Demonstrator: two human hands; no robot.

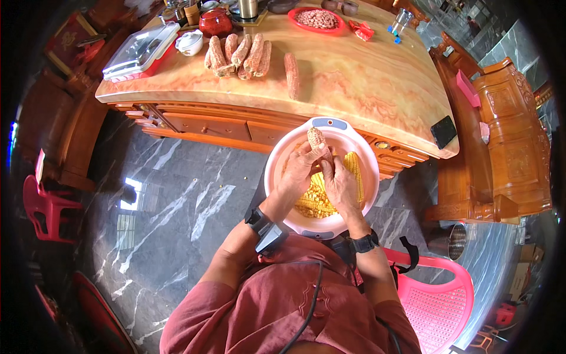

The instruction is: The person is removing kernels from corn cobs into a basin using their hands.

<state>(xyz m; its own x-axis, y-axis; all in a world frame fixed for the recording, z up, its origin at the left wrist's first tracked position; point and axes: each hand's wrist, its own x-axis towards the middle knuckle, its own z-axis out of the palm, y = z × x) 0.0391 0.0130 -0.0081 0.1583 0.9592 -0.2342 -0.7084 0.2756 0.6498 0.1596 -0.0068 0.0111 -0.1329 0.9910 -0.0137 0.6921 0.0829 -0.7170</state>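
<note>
Both hands hold a mostly bare corn cob (316,137) above a white plastic basin (272,177). My left hand (300,166) grips it from the left, its thumb across the cob. On the right, my right hand (339,183) closes around the lower part, whose end is hidden by the fingers. Loose yellow corn kernels (316,201) lie in the basin under the hands. A yellow ear of corn (353,166) leans at the basin's right side, with more corn partly covered by the hands.
Behind the basin, a stone-topped table (367,75) bears a pile of stripped cobs (241,55), a single cob (292,75), a red plate of pinkish beans or nuts (316,19), a lidded box (139,51) and a phone (443,132). A pink plastic chair (435,301) stands at right.
</note>
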